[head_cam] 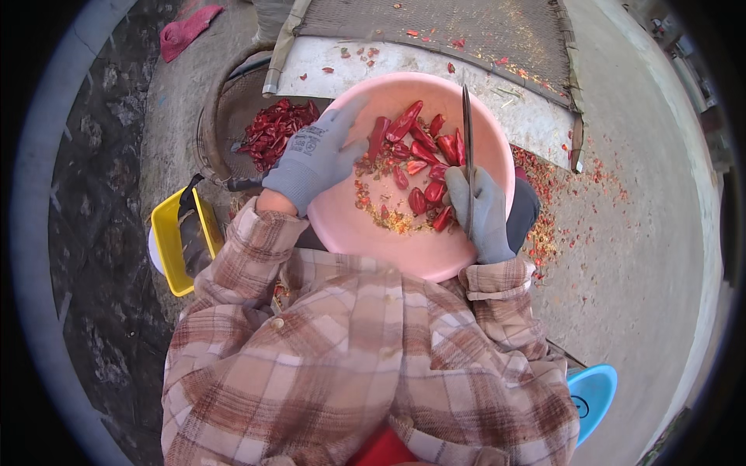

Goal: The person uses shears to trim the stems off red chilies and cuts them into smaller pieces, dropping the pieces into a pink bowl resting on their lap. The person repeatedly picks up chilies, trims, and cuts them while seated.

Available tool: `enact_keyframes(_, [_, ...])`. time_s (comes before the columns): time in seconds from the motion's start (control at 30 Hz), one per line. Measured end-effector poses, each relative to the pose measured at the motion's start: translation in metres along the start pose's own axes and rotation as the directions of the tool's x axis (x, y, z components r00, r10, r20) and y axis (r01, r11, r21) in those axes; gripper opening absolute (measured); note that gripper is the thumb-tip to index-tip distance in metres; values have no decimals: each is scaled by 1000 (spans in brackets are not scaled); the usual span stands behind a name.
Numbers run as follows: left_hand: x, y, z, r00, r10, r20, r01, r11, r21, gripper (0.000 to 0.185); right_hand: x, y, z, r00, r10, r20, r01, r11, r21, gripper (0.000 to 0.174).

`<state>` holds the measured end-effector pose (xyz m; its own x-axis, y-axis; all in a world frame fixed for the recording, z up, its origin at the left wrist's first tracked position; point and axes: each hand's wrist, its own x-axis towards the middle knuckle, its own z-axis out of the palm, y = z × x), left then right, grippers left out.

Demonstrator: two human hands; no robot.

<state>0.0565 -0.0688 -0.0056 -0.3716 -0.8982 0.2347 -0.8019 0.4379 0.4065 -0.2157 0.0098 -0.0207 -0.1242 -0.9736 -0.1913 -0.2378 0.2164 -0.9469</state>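
Note:
A pink plastic basin [373,233] sits before me at my lap. Several red dried chili peppers [424,152] lie in it, with cut pieces and yellowish seeds [397,221] below them. My left hand [317,154], in a grey glove, is over the basin's left rim, fingers spread and slightly blurred. It holds nothing. At the basin's right side my right hand [486,212], gloved too, grips a long dark metal tool [467,128], seemingly scissors seen edge-on. Its narrow end points away from me, and its handle is partly hidden by the fingers.
Left of the basin, a round basket [213,116] holds a heap of red chilies [277,128]. A yellow plastic container [175,250] stands nearer me. Beyond the basin lies a framed woven mat [431,29]. Chili scraps [539,215] litter the floor at right; a blue basin [597,396] sits behind.

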Motion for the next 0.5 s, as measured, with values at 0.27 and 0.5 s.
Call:
enact_keyframes(0.27, [36,-4,81,977,-71,199,56,995,83,58,2,15,1,1000,-16,-4,15,999,-38,37])
enact_keyframes(0.5, [24,13,73,978,-113,176,175,903,-392,46,-2,3,1,988,107,114,-123,982,141,35])
